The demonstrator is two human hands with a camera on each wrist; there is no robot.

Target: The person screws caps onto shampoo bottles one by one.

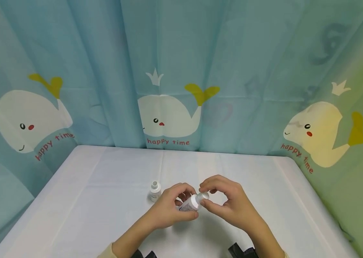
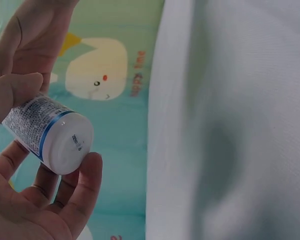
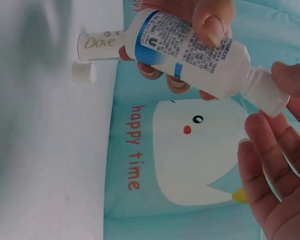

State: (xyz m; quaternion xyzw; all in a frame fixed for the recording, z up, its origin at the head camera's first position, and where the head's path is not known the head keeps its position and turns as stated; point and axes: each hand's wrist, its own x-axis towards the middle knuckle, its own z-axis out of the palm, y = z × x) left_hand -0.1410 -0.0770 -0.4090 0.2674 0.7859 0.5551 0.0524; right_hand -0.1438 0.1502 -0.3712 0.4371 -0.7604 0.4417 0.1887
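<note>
My left hand (image 1: 168, 209) holds a small white bottle (image 1: 189, 205) tilted above the table, its mouth end toward the right hand. Small dark print and a blue band mark the bottle (image 3: 182, 47) in the right wrist view, while its round base (image 2: 70, 142) faces the left wrist camera. At its neck sits a white cap (image 3: 266, 92), which my right hand (image 1: 230, 202) pinches between thumb and fingers. A second small white bottle (image 1: 155, 191) stands uncapped on the table beyond the left hand; "Dove" is printed on that bottle (image 3: 99, 46).
A loose white cap (image 3: 83, 72) lies near the standing bottle in the right wrist view; the left hand hides it from the head camera. A white cover lies over the table (image 1: 104, 193). Behind it hangs a blue-green curtain (image 1: 181, 71) with whale prints.
</note>
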